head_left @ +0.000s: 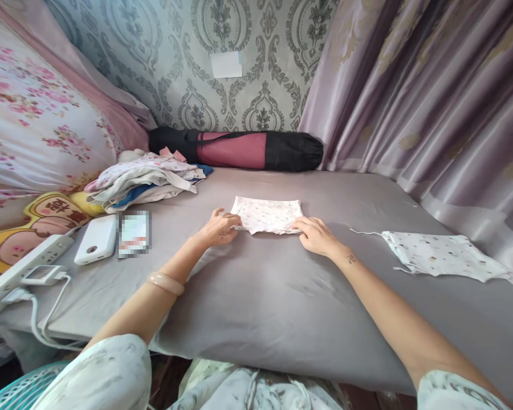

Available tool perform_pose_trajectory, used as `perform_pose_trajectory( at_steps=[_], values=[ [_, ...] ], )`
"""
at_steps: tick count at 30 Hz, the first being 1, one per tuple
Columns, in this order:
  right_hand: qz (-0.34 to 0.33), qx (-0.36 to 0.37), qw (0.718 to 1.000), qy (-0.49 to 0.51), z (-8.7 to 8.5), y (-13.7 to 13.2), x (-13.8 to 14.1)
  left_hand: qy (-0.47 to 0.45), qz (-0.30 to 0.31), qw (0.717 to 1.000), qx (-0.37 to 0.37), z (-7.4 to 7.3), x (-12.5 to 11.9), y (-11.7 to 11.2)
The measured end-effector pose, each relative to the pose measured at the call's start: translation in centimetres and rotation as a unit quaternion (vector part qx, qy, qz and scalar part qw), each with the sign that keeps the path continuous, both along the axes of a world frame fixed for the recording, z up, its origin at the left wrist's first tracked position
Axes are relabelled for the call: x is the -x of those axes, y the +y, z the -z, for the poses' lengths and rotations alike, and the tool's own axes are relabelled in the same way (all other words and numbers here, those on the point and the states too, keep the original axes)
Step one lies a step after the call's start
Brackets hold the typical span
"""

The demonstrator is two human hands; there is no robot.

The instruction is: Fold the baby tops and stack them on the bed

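A small white garment with a faint print lies folded flat on the grey bed sheet. My left hand grips its near left corner, fingers closed on the cloth. At the near right corner, my right hand pinches the same garment between thumb and fingers. Off to the right rests another folded white garment with dark specks and loose ties, untouched by either hand.
A pile of clothes sits at the back left. Along the wall lies a black and pink rolled bag. On the left are a white power bank, a blurred-out packet, a power strip with cables and a yellow cushion.
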State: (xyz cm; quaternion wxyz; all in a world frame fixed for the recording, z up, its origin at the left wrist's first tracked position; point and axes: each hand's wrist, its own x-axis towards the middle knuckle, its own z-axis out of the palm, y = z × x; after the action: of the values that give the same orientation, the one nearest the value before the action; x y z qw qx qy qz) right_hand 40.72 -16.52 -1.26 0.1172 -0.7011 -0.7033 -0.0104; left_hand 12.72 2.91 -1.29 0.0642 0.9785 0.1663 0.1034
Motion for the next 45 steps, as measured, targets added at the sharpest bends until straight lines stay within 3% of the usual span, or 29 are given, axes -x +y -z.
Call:
perform_pose_trajectory(
  at_steps=[5, 8, 11, 17, 26, 36, 45],
  values=[
    [0.068, 0.059, 0.996, -0.001, -1.7, 1.8, 1.0, -0.003, -0.052, 0.998, 0.019, -0.6, -1.5, -0.3],
    [0.111, 0.042, 0.993, -0.007, -2.1, 4.0, 2.3, -0.012, -0.111, 0.994, 0.019, -0.6, -3.9, -0.4],
    [0.097, 0.026, 0.995, -0.005, -1.4, 6.8, 4.0, -0.017, -0.151, 0.988, 0.017, -0.1, -7.1, -0.5],
    [0.079, 0.079, 0.994, 0.013, 0.7, 11.0, 5.9, 0.025, -0.151, 0.988, 0.020, 1.6, -11.2, -0.3],
    [0.089, 0.084, 0.992, 0.035, 2.1, 11.4, 5.1, 0.049, -0.174, 0.984, -0.005, 2.9, -11.3, 0.4],
    [0.183, 0.089, 0.979, 0.014, 2.6, 10.8, 3.5, 0.036, -0.250, 0.967, 0.018, 3.0, -10.5, 1.0],
    [0.245, 0.103, 0.964, 0.020, 2.3, 9.6, 1.8, 0.027, -0.279, 0.959, 0.039, 3.5, -10.2, 1.6]
  ],
)
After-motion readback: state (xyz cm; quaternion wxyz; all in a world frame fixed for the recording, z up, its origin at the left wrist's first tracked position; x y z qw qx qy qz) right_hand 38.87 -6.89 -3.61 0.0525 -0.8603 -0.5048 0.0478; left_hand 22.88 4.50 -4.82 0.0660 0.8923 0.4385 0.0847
